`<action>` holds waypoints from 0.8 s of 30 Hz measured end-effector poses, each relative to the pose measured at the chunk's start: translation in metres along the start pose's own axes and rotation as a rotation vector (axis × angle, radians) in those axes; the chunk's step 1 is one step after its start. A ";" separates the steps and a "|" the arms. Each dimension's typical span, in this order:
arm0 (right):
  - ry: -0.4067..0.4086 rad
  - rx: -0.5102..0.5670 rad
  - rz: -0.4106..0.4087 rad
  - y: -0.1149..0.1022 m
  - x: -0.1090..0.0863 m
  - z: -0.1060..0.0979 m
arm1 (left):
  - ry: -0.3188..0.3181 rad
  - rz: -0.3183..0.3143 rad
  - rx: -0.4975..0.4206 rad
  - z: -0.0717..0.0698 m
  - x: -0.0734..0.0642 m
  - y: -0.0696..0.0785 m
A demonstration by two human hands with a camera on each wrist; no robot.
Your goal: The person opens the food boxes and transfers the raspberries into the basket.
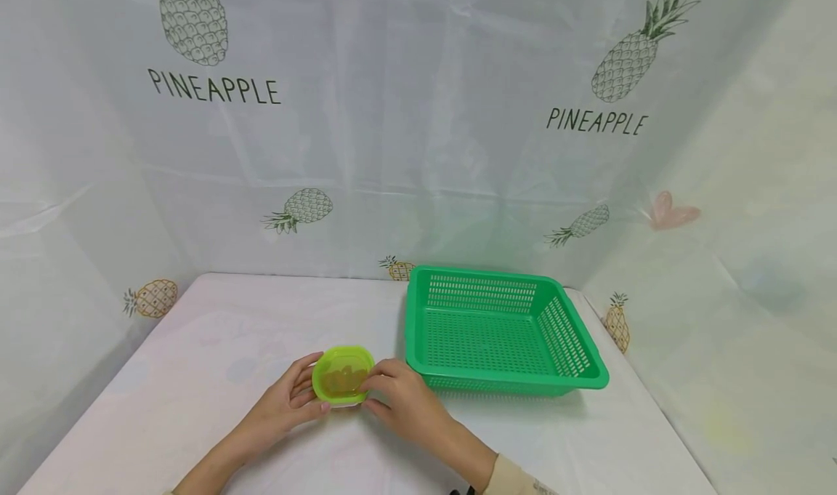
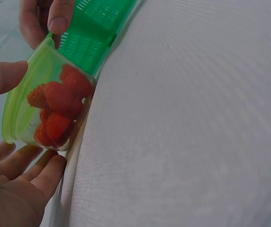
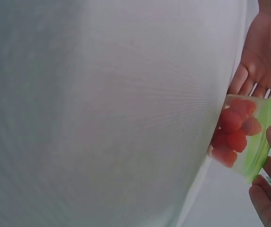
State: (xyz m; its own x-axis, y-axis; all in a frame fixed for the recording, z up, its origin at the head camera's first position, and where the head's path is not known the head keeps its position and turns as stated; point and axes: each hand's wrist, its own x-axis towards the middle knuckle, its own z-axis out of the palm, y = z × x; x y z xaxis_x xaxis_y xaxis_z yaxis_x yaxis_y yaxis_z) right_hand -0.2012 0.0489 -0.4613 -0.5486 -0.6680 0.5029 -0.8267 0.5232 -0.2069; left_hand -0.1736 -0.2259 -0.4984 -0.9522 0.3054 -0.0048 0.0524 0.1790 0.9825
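A small clear plastic container [image 2: 33, 132] with a lime-green lid [image 1: 345, 358] stands on the table in front of me. Through its side wall several red raspberries [image 2: 58, 97] show. My left hand [image 1: 277, 410] holds the container from the left, fingers along its far side and thumb near the front of the rim. From the right, my right hand [image 1: 410, 406] pinches the edge of the lid between thumb and fingers. In the right wrist view the lid [image 3: 258, 146] sits over the container's top.
A green plastic basket [image 1: 506, 383] with slotted walls stands to the right, just beyond my right hand. The table [image 1: 242, 320] has a pale cloth cover. Behind it hangs a white curtain [image 1: 418, 131] printed with pineapples, with more sheeting along both sides.
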 end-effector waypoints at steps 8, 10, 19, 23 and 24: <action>0.008 -0.007 -0.008 0.001 0.000 0.001 | 0.002 0.006 -0.004 0.001 0.000 0.001; 0.010 -0.005 -0.012 0.001 0.000 0.001 | 0.002 0.005 -0.005 0.001 0.000 0.001; -0.023 -0.020 -0.004 0.001 0.002 0.001 | -0.003 -0.006 -0.022 0.003 0.002 0.001; -0.023 -0.021 -0.021 0.002 0.003 0.001 | -0.002 -0.007 -0.023 0.003 0.001 0.001; -0.020 -0.016 -0.027 0.003 0.003 0.001 | -0.002 -0.007 -0.022 0.003 0.001 0.001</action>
State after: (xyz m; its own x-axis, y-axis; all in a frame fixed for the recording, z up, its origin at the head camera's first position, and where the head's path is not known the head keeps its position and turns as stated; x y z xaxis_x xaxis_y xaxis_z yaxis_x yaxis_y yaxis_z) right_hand -0.2055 0.0473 -0.4614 -0.5288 -0.6919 0.4915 -0.8391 0.5132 -0.1804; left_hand -0.1742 -0.2227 -0.4982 -0.9518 0.3066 -0.0117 0.0397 0.1607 0.9862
